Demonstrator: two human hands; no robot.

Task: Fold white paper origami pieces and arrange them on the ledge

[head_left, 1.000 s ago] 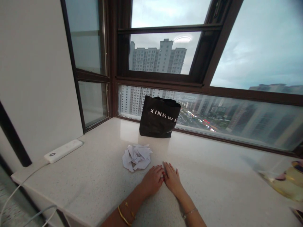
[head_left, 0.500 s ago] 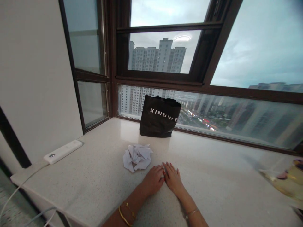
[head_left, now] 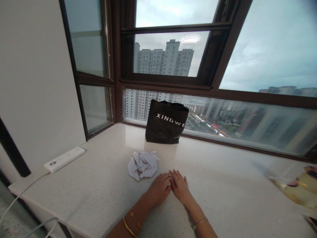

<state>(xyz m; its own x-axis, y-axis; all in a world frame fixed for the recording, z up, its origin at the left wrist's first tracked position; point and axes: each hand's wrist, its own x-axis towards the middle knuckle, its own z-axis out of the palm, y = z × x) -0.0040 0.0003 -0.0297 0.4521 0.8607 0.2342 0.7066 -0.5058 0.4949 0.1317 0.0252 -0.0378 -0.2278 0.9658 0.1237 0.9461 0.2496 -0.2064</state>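
Observation:
My left hand (head_left: 160, 187) lies palm down on the pale speckled stone sill (head_left: 104, 185), its fingers stretched forward. Beside it, my right hand (head_left: 180, 185) rests flat on the same surface, with the fingertips of both hands meeting or nearly so. Neither one holds anything. Just beyond the left hand is a loose pile of folded white paper pieces (head_left: 143, 164). Farther back, against the window, a black bag (head_left: 164, 127) with white lettering stands upright, its top folded or crumpled.
A white power strip (head_left: 64, 159) with a cable lies along the left wall. At the right edge sits a yellowish object (head_left: 300, 188), blurred. Dark window frames (head_left: 165, 82) bound the sill behind, and its front edge drops off at lower left.

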